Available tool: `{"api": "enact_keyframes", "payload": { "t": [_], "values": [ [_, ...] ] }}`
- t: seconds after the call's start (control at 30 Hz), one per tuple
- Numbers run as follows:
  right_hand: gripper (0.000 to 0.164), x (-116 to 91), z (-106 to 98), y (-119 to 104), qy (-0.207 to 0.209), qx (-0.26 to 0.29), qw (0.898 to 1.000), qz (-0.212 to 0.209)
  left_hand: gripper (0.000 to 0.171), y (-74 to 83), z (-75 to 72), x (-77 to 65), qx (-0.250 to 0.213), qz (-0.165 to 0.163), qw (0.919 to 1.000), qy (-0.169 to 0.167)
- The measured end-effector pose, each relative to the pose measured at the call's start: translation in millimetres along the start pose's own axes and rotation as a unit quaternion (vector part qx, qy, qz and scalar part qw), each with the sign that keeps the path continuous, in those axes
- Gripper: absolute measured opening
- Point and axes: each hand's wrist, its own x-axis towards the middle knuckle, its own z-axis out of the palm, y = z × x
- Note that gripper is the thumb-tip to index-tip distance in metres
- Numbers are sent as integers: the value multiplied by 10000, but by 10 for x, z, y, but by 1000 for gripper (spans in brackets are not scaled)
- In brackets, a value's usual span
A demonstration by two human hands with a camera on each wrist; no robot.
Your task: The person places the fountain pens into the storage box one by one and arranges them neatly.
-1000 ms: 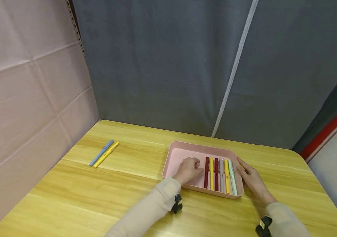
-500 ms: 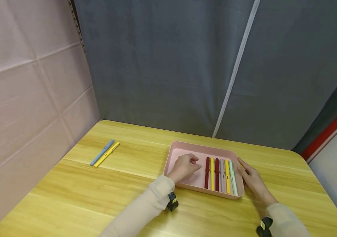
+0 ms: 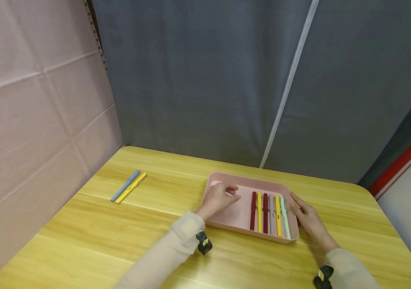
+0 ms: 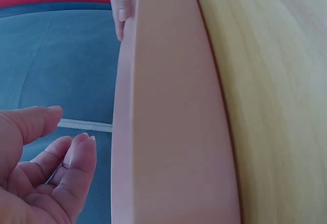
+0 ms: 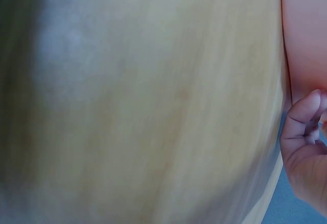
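A shallow pink tray (image 3: 227, 218) rests on the table. Inside its right half several capped pens lie side by side: a dark red pen (image 3: 253, 210) leftmost, a yellow pen (image 3: 260, 212), another dark red, a grey-lilac pen (image 3: 272, 214), another yellow, and a mint-green pen (image 3: 285, 216). My left hand (image 3: 219, 197) hovers over the tray's left part, fingers loosely bent, holding nothing; the left wrist view shows a gap between thumb and fingertips. At the right end of the tray, my right hand (image 3: 310, 220) holds the rim, its thumb against the wall.
On the table's left lie a blue pen (image 3: 125, 186) and a yellow pen (image 3: 131, 188), side by side and slanted. The wooden table (image 3: 176, 188) ends at a grey curtain (image 3: 191, 80) behind and a pale pink cloth wall (image 3: 46, 120) on the left.
My left hand has drawn away from the leftmost dark red pen, moving left and slightly back over the tray. The right hand stays at the rim, and the pens keep their places.
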Motion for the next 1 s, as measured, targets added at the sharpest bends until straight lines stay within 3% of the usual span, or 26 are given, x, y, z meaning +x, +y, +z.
{"api": "enact_keyframes", "payload": {
  "t": [0.23, 0.43, 0.63, 1.0],
  "values": [
    [58, 8, -1, 1, -27, -23, 10000, 65, 26, -30, -129, -4, -478, 16, 9989, 1],
    [59, 10, -3, 8, -18, -31, 10000, 38, 25, -46, -258, -16, -582, 0, 9983, 104],
    [59, 10, -2, 29, -20, 16, 10000, -25, 26, -96, -381, -31, -885, -253, 9957, 125],
    [57, 2, -12, 24, -53, 52, 9997, -236, 29, -221, -595, -61, -1115, -378, 9925, 317]
  ]
}}
